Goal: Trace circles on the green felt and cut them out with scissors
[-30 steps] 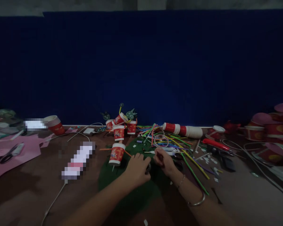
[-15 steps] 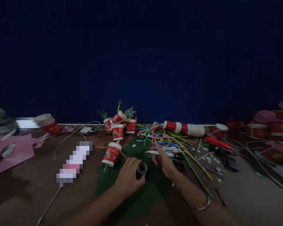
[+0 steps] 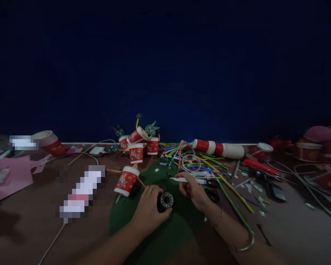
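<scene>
A dark, hollow-ended cylinder (image 3: 162,202), perhaps a tape roll, sits in the left hand (image 3: 149,208), pinched between thumb and fingers; beside it, the right hand (image 3: 193,190) pinches a white pen (image 3: 181,180). Beyond that grip, paper cups (image 3: 232,151) lie nested inside one another.

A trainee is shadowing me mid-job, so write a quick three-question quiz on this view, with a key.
1. What do the fingers of the right hand hold?
2. True or false: the left hand is holding a red paper cup.
3. Which things lie heaped just beyond the right hand? A) pink paper sheets B) coloured sticks C) scissors

Key:
1. A white pen.
2. False; it grips a round black piece with a hole in the middle.
3. B.
</scene>
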Available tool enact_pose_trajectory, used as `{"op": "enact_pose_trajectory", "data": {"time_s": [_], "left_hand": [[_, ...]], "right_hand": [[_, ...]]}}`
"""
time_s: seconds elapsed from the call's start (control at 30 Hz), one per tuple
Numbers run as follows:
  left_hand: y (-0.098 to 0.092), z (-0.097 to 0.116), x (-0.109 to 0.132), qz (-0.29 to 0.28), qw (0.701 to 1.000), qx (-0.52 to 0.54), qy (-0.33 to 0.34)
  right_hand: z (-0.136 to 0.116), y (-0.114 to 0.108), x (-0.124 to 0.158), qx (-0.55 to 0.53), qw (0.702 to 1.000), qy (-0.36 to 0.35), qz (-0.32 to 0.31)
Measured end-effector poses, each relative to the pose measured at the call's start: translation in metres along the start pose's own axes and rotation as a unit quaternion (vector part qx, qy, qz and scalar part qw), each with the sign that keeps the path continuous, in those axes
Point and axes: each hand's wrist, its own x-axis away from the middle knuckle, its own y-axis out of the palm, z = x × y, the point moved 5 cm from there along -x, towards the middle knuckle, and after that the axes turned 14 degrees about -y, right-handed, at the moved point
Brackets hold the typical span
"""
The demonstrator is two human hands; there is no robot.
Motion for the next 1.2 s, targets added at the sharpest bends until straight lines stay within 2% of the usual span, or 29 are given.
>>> {"op": "enact_pose_trajectory", "data": {"time_s": [0.17, 0.37, 0.87, 1.2], "left_hand": [[0.002, 0.001, -0.002, -0.023, 1.0, 0.006, 0.012], [0.002, 0.002, -0.002, -0.02, 0.999, -0.014, 0.024], [0.003, 0.001, -0.003, -0.025, 0.999, -0.007, 0.023], [0.005, 0.008, -0.011, -0.035, 0.998, -0.049, -0.009]], "right_hand": [[0.0, -0.001, 0.002, 0.023, 1.0, 0.011, 0.0], [0.003, -0.002, 0.002, 0.035, 0.999, 0.012, -0.002], [0.0, -0.001, 0.002, -0.006, 1.0, 0.01, 0.01], [0.001, 0.0, 0.001, -0.01, 1.0, 0.008, 0.007]]}}
